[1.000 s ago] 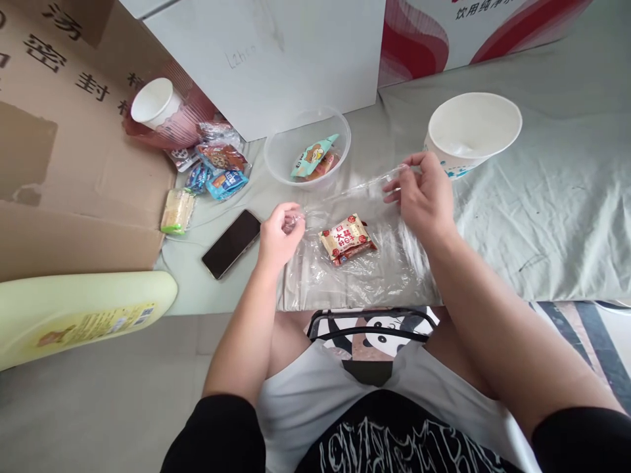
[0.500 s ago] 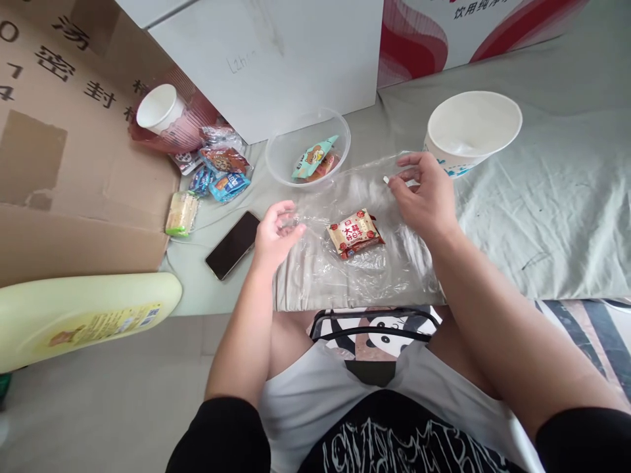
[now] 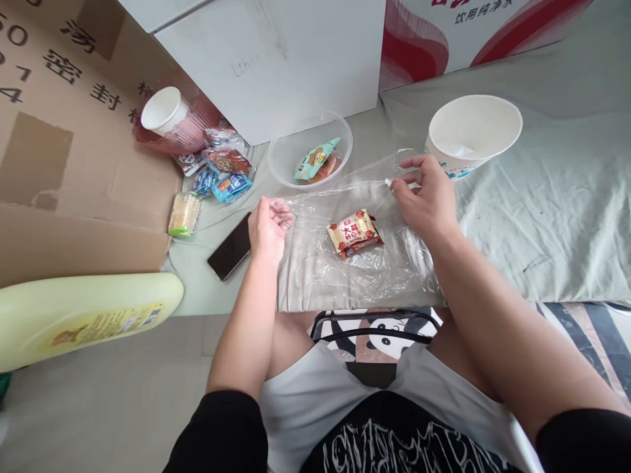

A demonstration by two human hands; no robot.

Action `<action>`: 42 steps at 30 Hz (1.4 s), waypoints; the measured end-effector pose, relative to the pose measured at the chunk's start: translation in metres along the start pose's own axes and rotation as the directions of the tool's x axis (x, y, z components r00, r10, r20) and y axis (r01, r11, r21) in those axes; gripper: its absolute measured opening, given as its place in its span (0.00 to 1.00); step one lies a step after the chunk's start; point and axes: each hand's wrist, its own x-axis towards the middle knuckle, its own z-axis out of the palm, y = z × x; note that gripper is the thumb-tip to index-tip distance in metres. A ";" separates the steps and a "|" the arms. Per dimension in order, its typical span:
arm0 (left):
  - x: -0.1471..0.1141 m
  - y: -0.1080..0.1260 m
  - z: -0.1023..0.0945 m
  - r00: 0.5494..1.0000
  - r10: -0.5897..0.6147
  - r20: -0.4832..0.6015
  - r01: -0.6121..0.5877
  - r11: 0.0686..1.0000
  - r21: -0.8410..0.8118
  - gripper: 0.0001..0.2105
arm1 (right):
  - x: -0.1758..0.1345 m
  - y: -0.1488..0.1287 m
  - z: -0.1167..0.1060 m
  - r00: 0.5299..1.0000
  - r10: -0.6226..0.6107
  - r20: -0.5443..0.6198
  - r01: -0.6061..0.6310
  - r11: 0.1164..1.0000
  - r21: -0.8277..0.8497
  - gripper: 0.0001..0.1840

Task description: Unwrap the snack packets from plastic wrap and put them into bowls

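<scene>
A clear plastic bag lies spread over the cloth, its far edge lifted between my hands. My left hand is closed on the bag's left edge. At the other side, my right hand pinches its upper right part, with a small white bit showing at the fingertips. On or inside the bag rests a cream and red wrapped snack; which of the two I cannot tell. Behind it stands a clear plastic bowl holding a mint-green packet and a reddish packet.
A white paper tub stands beyond my right hand. By my left hand lies a phone. Several snack packets, a toothpick pack and stacked paper cups sit by the cardboard box. A yellow bottle is nearest left.
My left hand has closed from open fingers onto the bag's edge and shifted slightly left. The bag's far edge is now drawn tauter. My right hand keeps its hold in nearly the same place.
</scene>
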 end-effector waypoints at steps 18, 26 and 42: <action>0.004 -0.003 -0.010 0.991 -0.013 0.135 0.005 0.998 0.063 0.16 | -0.001 0.010 0.003 0.994 -0.104 -0.015 0.105 0.994 0.042 0.14; 0.010 -0.014 -0.018 0.983 0.143 0.111 -0.170 0.942 0.288 0.16 | -0.003 -0.001 0.003 0.996 -0.043 -0.082 0.044 0.999 0.010 0.06; -0.061 -0.001 0.007 0.675 0.483 0.558 -0.729 0.317 0.607 0.09 | -0.072 -0.030 0.013 0.664 -0.582 0.469 0.699 0.707 -0.113 0.27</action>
